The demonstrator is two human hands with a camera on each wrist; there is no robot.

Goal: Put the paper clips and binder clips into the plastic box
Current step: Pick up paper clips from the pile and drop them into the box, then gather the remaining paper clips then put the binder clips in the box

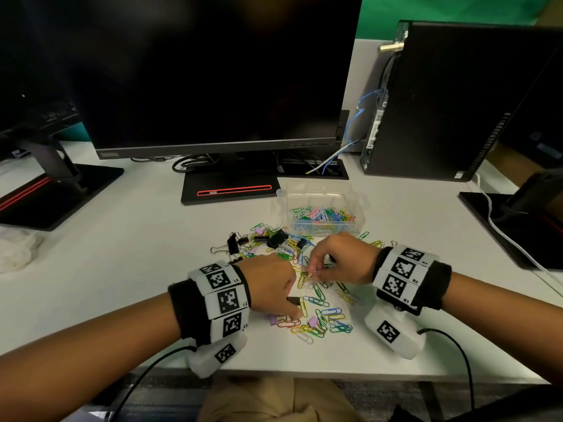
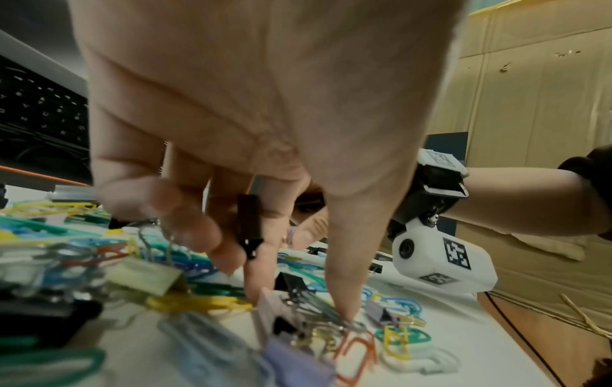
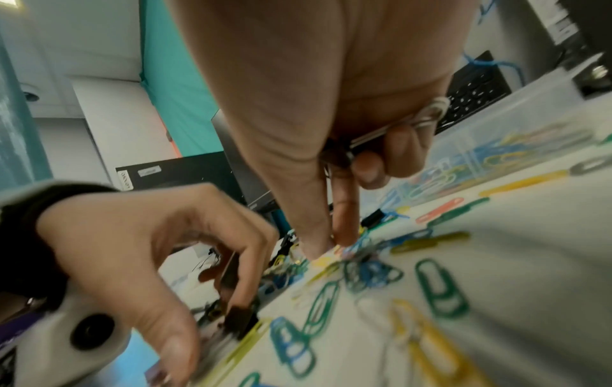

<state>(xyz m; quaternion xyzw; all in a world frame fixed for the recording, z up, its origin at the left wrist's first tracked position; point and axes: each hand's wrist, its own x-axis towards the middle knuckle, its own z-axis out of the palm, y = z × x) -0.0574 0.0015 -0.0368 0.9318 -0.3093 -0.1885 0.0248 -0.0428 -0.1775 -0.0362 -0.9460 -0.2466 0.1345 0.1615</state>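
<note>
A clear plastic box (image 1: 350, 193) behind the pile holds several coloured paper clips. Loose paper clips (image 1: 327, 318) and black binder clips (image 1: 277, 239) lie scattered on the white desk (image 1: 152, 254). My left hand (image 1: 297, 306) is down in the pile and grips a small black binder clip (image 2: 250, 225) between its curled fingers, thumb tip on wire handles. My right hand (image 1: 313, 274) pinches paper clips (image 3: 344, 251) at the pile's middle with thumb and forefinger. Its curled back fingers hold silver wire clips (image 3: 397, 128). The box (image 3: 516, 123) sits just past that hand.
A monitor (image 1: 213, 71) on its stand (image 1: 228, 187) is behind the pile, a second stand (image 1: 54, 193) at the left. A computer tower (image 1: 441, 102) with cables stands at the back right. Purple binder clips (image 2: 380, 313) lie near the desk's front edge.
</note>
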